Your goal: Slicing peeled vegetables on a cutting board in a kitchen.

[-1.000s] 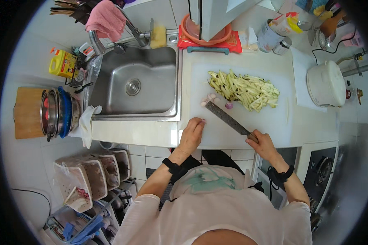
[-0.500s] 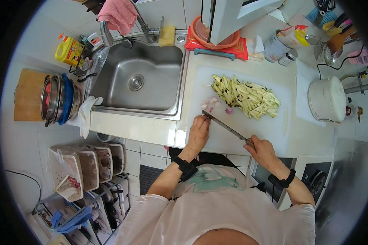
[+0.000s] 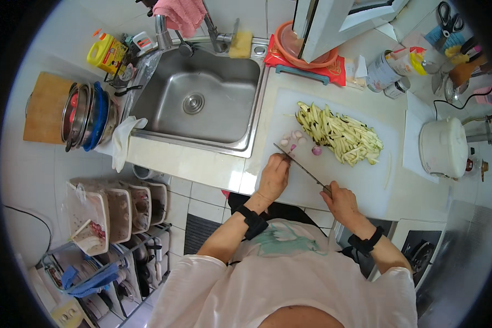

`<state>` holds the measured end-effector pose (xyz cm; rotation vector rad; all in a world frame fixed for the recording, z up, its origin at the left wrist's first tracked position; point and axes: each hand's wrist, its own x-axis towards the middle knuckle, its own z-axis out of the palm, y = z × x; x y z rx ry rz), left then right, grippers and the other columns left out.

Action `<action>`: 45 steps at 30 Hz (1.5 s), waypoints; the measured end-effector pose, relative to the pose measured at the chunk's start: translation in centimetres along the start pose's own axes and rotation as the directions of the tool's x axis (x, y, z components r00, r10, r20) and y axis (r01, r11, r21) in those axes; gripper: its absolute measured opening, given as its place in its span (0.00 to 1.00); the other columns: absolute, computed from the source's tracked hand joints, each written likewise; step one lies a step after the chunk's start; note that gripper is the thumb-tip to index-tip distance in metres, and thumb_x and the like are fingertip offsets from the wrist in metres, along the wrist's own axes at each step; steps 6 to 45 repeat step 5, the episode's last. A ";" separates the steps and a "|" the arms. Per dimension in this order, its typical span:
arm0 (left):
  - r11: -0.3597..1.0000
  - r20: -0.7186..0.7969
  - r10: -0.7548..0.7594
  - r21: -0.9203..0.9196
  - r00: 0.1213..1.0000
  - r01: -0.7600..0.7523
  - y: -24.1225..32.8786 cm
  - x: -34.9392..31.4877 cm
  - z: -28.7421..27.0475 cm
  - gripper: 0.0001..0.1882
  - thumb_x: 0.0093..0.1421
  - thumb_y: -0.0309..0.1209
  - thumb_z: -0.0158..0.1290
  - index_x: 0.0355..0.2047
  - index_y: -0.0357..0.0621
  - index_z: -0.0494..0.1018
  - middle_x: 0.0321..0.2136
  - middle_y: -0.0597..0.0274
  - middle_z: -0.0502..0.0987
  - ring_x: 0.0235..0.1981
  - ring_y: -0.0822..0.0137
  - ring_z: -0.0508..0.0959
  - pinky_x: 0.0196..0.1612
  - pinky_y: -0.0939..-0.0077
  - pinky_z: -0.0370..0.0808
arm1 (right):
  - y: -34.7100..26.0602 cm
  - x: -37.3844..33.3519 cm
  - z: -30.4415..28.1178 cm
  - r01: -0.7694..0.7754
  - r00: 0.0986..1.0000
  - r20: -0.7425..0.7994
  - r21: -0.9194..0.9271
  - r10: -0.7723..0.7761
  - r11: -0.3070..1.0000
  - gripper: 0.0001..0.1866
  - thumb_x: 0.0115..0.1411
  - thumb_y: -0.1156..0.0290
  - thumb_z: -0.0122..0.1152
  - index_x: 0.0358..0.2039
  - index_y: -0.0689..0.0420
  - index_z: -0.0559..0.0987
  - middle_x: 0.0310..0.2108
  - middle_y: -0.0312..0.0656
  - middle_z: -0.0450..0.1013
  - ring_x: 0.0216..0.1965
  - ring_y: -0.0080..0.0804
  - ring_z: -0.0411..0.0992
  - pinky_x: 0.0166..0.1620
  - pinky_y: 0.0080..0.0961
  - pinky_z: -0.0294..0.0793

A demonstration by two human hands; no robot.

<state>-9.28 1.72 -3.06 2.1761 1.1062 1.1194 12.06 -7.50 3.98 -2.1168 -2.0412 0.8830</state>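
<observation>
A knife slants across the near part of the white cutting board, its blade seen nearly edge-on. My right hand is wrapped round the handle. At the blade's far end my left hand has its fingers bent and pressed together; whatever they pinch is hidden. Just beyond the blade lie a few pale garlic cloves, small purplish bits and a purple-skinned clove. Behind them spreads a heap of pale, dark-skinned strips that look like eggplant.
A steel sink is set into the counter at left, with a white cloth over its near corner. Orange basins stand behind the board. To the right are a white pot and tins. Bins stand below left.
The whole view has shifted and tilted slightly. The knife blade has turned from showing its flat side to nearly edge-on. Both hands keep much the same places at the board.
</observation>
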 end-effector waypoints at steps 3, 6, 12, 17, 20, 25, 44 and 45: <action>1.000 0.019 -0.018 -0.018 1.000 0.018 -0.1 -0.2 -0.5 0.15 0.46 0.14 0.52 0.37 0.33 0.71 0.38 0.49 0.71 0.43 0.49 0.72 0.44 0.63 0.73 | 0.6 -0.1 0.5 -0.025 0.999 -0.023 0.020 0.025 0.999 0.17 0.61 0.59 0.58 0.32 0.60 0.67 0.22 0.54 0.74 0.26 0.58 0.74 0.30 0.48 0.72; 1.000 0.042 0.003 -0.015 0.999 -0.003 -0.3 -0.2 -0.7 0.15 0.46 0.14 0.52 0.38 0.33 0.71 0.38 0.49 0.71 0.43 0.49 0.72 0.45 0.62 0.72 | 0.8 -0.1 0.5 -0.042 0.998 -0.036 0.046 0.044 0.998 0.17 0.61 0.59 0.58 0.32 0.60 0.67 0.22 0.54 0.75 0.26 0.57 0.74 0.30 0.48 0.72; 1.000 0.042 0.003 -0.015 0.999 -0.003 -0.3 -0.2 -0.7 0.15 0.46 0.14 0.52 0.38 0.33 0.71 0.38 0.49 0.71 0.43 0.49 0.72 0.45 0.62 0.72 | 0.8 -0.1 0.5 -0.042 0.998 -0.036 0.046 0.044 0.998 0.17 0.61 0.59 0.58 0.32 0.60 0.67 0.22 0.54 0.75 0.26 0.57 0.74 0.30 0.48 0.72; 1.000 0.042 0.003 -0.015 0.999 -0.003 -0.3 -0.2 -0.7 0.15 0.46 0.14 0.52 0.38 0.33 0.71 0.38 0.49 0.71 0.43 0.49 0.72 0.45 0.62 0.72 | 0.8 -0.1 0.5 -0.042 0.998 -0.036 0.046 0.044 0.998 0.17 0.61 0.59 0.58 0.32 0.60 0.67 0.22 0.54 0.75 0.26 0.57 0.74 0.30 0.48 0.72; 1.000 0.042 0.003 -0.015 0.999 -0.003 -0.3 -0.2 -0.7 0.15 0.46 0.14 0.52 0.38 0.33 0.71 0.38 0.49 0.71 0.43 0.49 0.72 0.45 0.62 0.72 | 0.8 -0.1 0.5 -0.042 0.998 -0.036 0.046 0.044 0.998 0.17 0.61 0.59 0.58 0.32 0.60 0.67 0.22 0.54 0.75 0.26 0.57 0.74 0.30 0.48 0.72; 1.000 0.042 0.003 -0.015 0.999 -0.003 -0.3 -0.2 -0.7 0.15 0.46 0.14 0.52 0.38 0.33 0.71 0.38 0.49 0.71 0.43 0.49 0.72 0.45 0.62 0.72 | 0.8 -0.1 0.5 -0.042 0.998 -0.036 0.046 0.044 0.998 0.17 0.61 0.59 0.58 0.32 0.60 0.67 0.22 0.54 0.75 0.26 0.57 0.74 0.30 0.48 0.72; 1.000 0.042 0.003 -0.015 0.999 -0.003 -0.3 -0.2 -0.7 0.15 0.46 0.14 0.52 0.38 0.33 0.71 0.38 0.49 0.71 0.43 0.49 0.72 0.45 0.62 0.72 | 0.8 -0.1 0.5 -0.042 0.998 -0.036 0.046 0.044 0.998 0.17 0.61 0.59 0.58 0.32 0.60 0.67 0.22 0.54 0.75 0.26 0.57 0.74 0.30 0.48 0.72; 1.000 0.042 0.003 -0.015 0.999 -0.003 -0.3 -0.2 -0.7 0.15 0.46 0.14 0.52 0.38 0.33 0.71 0.38 0.49 0.71 0.43 0.49 0.72 0.45 0.62 0.72 | 0.8 -0.1 0.5 -0.042 0.998 -0.036 0.046 0.044 0.998 0.17 0.61 0.59 0.58 0.32 0.60 0.67 0.22 0.54 0.75 0.26 0.57 0.74 0.30 0.48 0.72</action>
